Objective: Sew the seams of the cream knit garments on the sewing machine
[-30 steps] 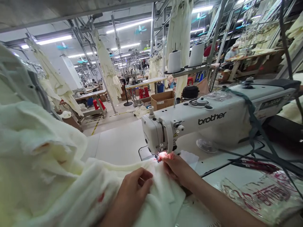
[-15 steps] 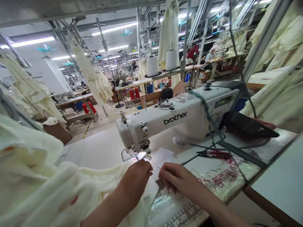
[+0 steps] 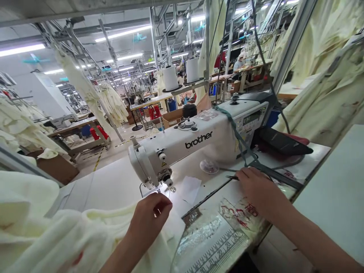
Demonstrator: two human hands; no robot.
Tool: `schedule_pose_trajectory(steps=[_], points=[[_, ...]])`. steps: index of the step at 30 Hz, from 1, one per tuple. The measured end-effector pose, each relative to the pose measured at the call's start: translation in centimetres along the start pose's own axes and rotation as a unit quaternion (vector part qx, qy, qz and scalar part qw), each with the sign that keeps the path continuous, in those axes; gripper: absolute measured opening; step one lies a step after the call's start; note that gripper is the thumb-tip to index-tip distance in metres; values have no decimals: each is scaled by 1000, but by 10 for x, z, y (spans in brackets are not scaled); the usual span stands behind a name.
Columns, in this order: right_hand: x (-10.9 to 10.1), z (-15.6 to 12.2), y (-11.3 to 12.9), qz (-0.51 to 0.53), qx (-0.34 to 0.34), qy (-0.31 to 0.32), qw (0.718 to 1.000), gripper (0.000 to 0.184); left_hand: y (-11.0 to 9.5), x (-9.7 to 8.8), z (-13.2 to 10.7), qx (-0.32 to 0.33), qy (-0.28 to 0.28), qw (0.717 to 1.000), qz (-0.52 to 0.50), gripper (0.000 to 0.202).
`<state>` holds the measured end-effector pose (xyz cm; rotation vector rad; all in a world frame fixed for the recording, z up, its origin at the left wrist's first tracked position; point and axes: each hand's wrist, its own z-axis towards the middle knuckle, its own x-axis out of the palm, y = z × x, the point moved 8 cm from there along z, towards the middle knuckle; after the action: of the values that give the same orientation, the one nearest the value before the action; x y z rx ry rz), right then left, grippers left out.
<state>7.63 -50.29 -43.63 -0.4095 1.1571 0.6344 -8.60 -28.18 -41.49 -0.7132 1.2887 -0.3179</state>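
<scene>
Cream fleece fabric (image 3: 85,231) lies heaped over the table's left side, its leading edge at the needle of the white Brother sewing machine (image 3: 182,148). Left hand (image 3: 149,220) rests on that edge just before the presser foot, fingers curled, pinching the cloth. Small dark thread snips (image 3: 232,177) lie to the right, toward the table's right edge, long axis across the table. Right hand (image 3: 260,191) touches them, fingers loosely bent; grip not confirmed.
</scene>
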Motion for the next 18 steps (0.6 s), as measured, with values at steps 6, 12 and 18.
schedule_pose_trajectory(steps=[6, 12, 18], points=[[-18, -11, 100, 37, -149, 125, 980, 55, -4, -1, 1, -3, -10, 1000, 6, 14], [-34, 6, 144, 42, -189, 206, 959, 10, -13, -3, 3, 1, -17, 1000, 4, 14], [-25, 14, 155, 38, -222, 186, 956, 11, -15, -2, 2, 24, -28, 999, -5, 12]])
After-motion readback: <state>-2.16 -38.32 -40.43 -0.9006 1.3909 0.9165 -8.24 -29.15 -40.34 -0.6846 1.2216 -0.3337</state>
